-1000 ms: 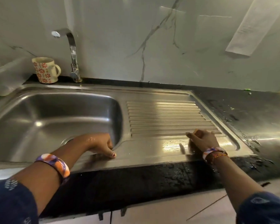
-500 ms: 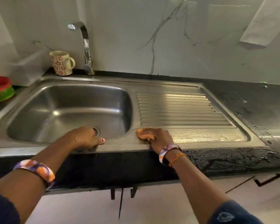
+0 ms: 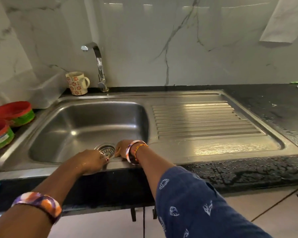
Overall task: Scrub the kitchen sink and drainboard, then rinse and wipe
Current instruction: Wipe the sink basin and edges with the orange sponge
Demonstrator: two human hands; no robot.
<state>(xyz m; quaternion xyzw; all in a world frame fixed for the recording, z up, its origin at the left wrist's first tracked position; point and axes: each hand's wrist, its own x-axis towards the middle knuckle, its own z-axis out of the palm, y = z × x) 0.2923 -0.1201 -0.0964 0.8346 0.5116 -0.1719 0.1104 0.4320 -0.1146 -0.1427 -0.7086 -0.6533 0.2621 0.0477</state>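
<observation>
While the right hand (image 3: 123, 148) presses what looks like a yellow scrubber, mostly hidden, against the sink's (image 3: 86, 127) front rim, the left hand (image 3: 90, 161) rests loosely on the rim just beside it, holding nothing. Wet drainboard (image 3: 213, 148) lies right. A slip could drop the scrubber toward the drain strainer (image 3: 107, 150).

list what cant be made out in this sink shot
- Head view: the right hand hides whatever it grips; its fingers curl out of sight.
- The left hand covers the sink rim beneath it.
- The red and green baskets are cut off by the left edge.
</observation>
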